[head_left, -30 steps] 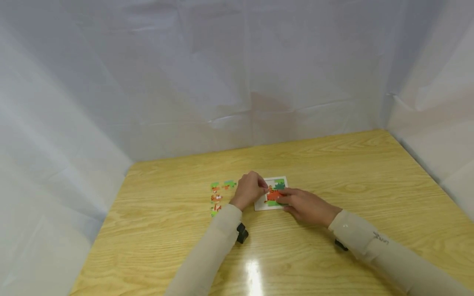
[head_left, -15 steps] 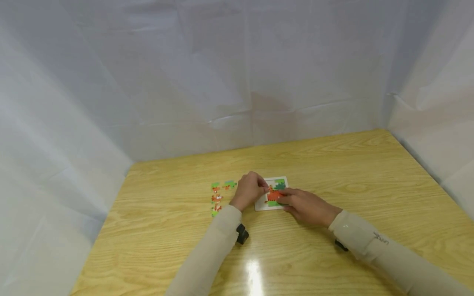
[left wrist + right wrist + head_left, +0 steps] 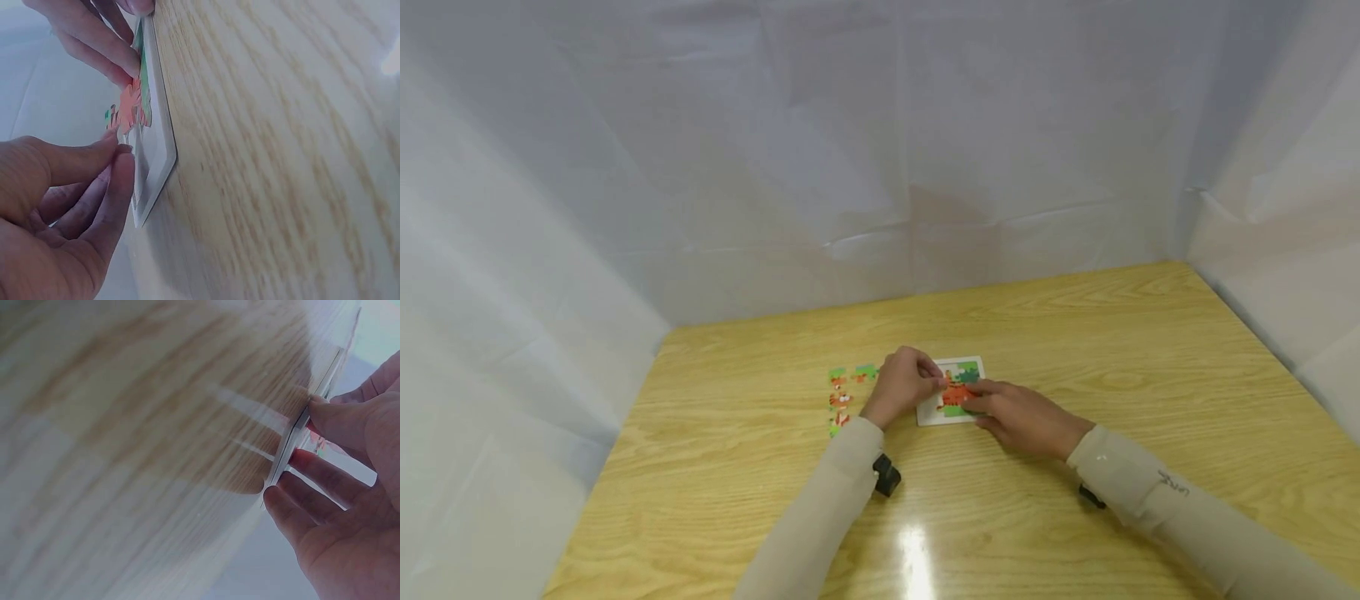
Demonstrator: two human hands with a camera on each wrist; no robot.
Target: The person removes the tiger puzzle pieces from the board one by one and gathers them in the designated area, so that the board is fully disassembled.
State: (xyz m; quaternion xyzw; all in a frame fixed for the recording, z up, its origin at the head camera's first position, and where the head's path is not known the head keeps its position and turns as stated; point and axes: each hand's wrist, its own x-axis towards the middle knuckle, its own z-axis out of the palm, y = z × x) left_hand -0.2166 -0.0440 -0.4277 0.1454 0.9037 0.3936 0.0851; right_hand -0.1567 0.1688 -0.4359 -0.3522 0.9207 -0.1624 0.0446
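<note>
A white-rimmed jigsaw puzzle board lies on the table, with orange and green pieces in its right part. My left hand reaches over the board's left side. Its thumb and forefinger pinch the edge of an orange striped puzzle piece, which stands raised and tilted above the board in the left wrist view. From the right, my right hand holds the board by its near right corner, with thumb and fingers at the edges. One finger lies over the orange part in the head view. The fingertips cover some of the picture.
Left of the board lie several loose puzzle pieces, among them one with a tiger's eyes and a green-topped piece, partly behind my left hand. The wooden table ends at white sheeting at the back and both sides.
My left wrist has shifted slightly to the left, its fingertips staying at the same part of the board. The right hand and the loose pieces have kept their places.
</note>
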